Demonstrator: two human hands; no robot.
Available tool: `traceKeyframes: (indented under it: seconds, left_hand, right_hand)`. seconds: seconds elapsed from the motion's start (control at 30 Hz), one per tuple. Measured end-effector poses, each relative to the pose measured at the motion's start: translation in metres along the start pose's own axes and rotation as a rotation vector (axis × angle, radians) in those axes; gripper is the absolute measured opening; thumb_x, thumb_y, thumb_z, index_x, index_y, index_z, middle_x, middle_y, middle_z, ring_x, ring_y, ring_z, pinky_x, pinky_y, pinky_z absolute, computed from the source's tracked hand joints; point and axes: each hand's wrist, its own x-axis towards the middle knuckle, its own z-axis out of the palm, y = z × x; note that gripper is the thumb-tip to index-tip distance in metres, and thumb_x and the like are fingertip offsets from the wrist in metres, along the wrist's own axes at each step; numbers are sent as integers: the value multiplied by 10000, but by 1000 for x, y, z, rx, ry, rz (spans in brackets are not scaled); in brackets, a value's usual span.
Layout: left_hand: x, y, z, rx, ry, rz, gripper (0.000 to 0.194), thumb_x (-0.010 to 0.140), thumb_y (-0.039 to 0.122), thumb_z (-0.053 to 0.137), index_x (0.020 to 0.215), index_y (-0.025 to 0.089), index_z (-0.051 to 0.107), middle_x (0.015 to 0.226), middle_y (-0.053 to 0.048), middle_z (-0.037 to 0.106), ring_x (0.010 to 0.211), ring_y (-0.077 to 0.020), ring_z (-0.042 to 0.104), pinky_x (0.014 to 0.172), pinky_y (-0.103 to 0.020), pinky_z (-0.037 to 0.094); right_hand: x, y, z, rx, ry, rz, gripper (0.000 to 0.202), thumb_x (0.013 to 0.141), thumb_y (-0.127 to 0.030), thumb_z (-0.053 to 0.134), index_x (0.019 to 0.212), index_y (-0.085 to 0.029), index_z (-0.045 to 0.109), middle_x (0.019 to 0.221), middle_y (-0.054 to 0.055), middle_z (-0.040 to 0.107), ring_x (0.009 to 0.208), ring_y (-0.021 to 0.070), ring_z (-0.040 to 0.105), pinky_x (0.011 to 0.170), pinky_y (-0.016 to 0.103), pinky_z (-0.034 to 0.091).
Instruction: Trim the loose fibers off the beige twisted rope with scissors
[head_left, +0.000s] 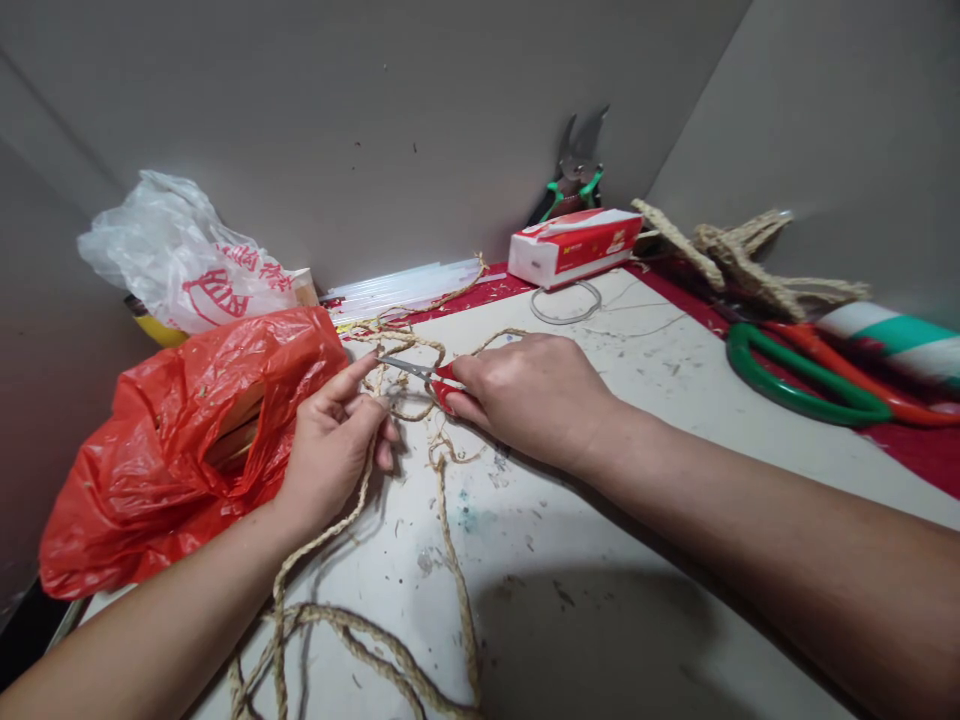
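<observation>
My right hand (525, 395) is closed around the red handles of a small pair of scissors (409, 367), whose blades point left toward my left fingertips. Between thumb and fingers, my left hand (341, 430) pinches a braided straw rope (322, 535). The rope hangs from that hand and runs down to the front of the table. At the blades, a thin part of the rope lies close to my left index finger; whether the blades touch it I cannot tell. Loops of the same rope lie behind and under the scissors, and a frayed knot sits just below them.
A red plastic bag (187, 440) with straw inside stands at left, a white bag (195, 260) behind it. At the back are clear sticks (412, 288), a tissue pack (574, 247), a wire coil (566, 303) and pruning shears (577, 165). Green-and-orange-handled scissors (802, 390) lie right, beside straw braids (742, 250).
</observation>
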Motion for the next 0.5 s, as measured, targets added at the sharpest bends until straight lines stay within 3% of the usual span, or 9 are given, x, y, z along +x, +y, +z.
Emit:
traceKeyframes:
  seconds: [0.17,0.5]
  left_hand:
    - [1,-1,-1,-13,9,-27,562,761,231,633,1298,146,491,518,48,592,356,-78,474,382,-190,409]
    - [2,0,0,93,79,1,439,739,256,649,1155,125,598,503,36,600,360,-73,479,385,-171,365]
  right_hand:
    - [2,0,1,21,-32,12,282,891,-376,469,781,-183,644,699,85,693,633,201,611,540,298,190]
    - [0,-1,1,30,-9,16,367,848,-491,466,785,-186,659,687,88,686,635,216,607,545,301,204]
